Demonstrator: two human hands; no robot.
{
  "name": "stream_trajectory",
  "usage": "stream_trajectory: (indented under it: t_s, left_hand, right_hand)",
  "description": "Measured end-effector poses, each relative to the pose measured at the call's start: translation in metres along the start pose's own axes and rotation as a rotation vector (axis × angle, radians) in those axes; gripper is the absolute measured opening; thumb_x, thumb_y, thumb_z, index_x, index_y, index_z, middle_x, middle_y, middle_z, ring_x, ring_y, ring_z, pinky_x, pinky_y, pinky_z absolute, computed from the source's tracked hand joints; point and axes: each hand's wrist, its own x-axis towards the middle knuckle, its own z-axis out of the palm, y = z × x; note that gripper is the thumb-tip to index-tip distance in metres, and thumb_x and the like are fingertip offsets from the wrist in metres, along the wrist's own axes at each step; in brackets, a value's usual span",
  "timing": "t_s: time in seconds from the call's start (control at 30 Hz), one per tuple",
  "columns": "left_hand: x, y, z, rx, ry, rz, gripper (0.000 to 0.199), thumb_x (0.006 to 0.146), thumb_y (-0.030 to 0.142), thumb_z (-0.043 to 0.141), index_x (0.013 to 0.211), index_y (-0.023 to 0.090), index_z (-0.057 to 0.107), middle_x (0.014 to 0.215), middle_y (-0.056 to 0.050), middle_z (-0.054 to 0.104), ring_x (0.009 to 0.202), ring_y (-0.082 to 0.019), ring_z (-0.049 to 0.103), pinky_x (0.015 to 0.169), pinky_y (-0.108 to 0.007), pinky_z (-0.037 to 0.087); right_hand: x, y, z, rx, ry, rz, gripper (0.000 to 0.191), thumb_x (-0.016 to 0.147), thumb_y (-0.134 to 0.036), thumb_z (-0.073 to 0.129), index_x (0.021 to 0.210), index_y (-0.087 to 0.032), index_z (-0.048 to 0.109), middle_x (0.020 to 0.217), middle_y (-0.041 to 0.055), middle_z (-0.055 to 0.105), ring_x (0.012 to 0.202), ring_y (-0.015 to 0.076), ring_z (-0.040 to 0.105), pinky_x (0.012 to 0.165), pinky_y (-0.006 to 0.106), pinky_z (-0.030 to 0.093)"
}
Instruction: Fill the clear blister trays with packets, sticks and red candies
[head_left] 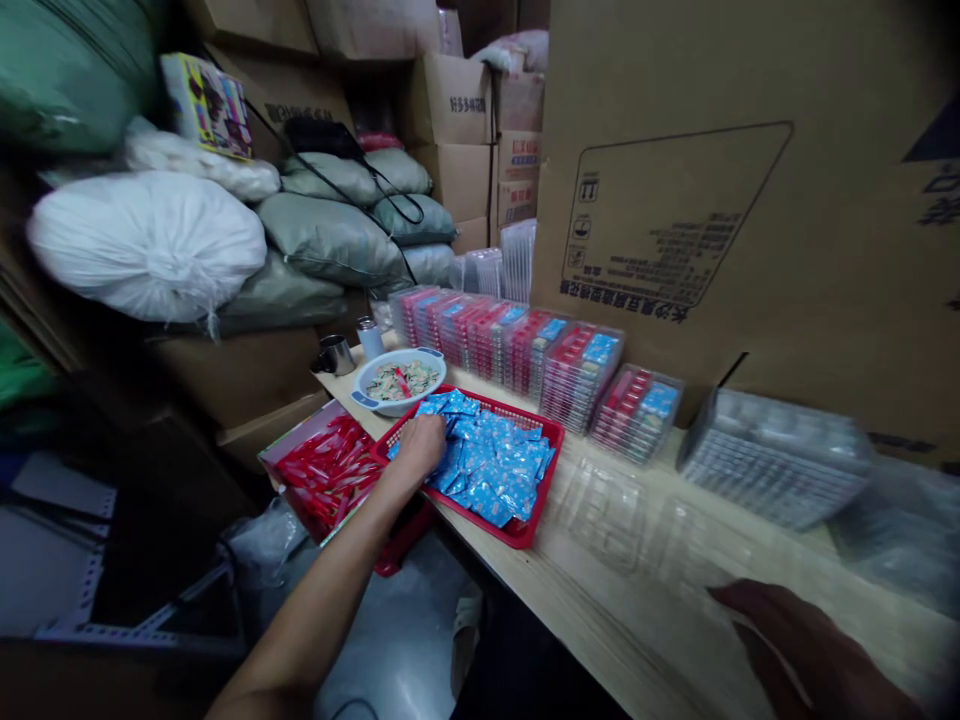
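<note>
At 9 o'clock of the frame, a bulging white sack (146, 245) against grey-green sacks (330, 240), with cartons (457, 170) stacked behind. Just left of centre, a shallow box of red sachets (326, 470) on a red plastic crate (401, 545), beside the near end of the wooden surface (637, 640). Left hand (420, 447) reaching in from 7 o'clock, fingers (411, 425) down among blue sachets (495, 470) in a red mesh basket (517, 530); grip on any sachet impossible to tell. Red box touching the basket's left side. At the basket's 11 o'clock, a white bowl with blue handles (396, 380) holding mixed wrappers, and a steel mug (336, 355) further left. At the basket's 1 o'clock, a long row of clear trays packed with red and blue packets (510, 345). Right of the basket, a loose clear tray (600, 510) lying flat, then a stack of clear trays (772, 460) under a large cardboard carton (675, 200). Right hand (802, 640) at 4 o'clock, blurred, fingers extended over the surface, nothing held.
</note>
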Motion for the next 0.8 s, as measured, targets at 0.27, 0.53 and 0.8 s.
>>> stream_trajectory:
  t_s: [0.27,0.53,0.8]
  left_hand:
    - [0.023,-0.019,-0.029,-0.491,0.329,-0.025,0.031,0.092,0.026,0.048,0.108,0.014,0.071,0.106,-0.014,0.074,0.102,-0.028,0.065,0.094,-0.039,0.046]
    - [0.004,0.064,0.0,-1.244,-0.117,0.051,0.039,0.077,0.049,0.071,0.089,0.011,0.071,0.068,-0.004,0.068,0.055,-0.015,0.06,0.053,-0.025,0.049]
    - [-0.022,0.145,0.003,-1.815,-0.806,-0.218,0.004,0.086,0.009,0.061,0.086,0.011,0.064,0.075,-0.006,0.068,0.064,-0.011,0.067,0.056,-0.017,0.055]
  right_hand:
    - [0.083,-0.087,0.034,-0.106,-0.193,-0.256,0.029,0.093,-0.022,0.043,0.108,-0.021,0.068,0.106,0.0108,0.069,0.1,0.0243,0.067,0.087,0.041,0.055]
    - [0.181,-0.175,0.096,0.695,-0.283,0.475,0.05,0.089,-0.035,0.06,0.134,-0.02,0.046,0.094,0.0045,0.064,0.071,0.0152,0.064,0.053,0.024,0.051]
    - [0.227,-0.141,0.086,0.615,0.024,0.592,0.008,0.082,-0.014,0.053,0.075,-0.017,0.057,0.052,-0.0064,0.05,0.044,0.0083,0.047,0.044,0.017,0.035]
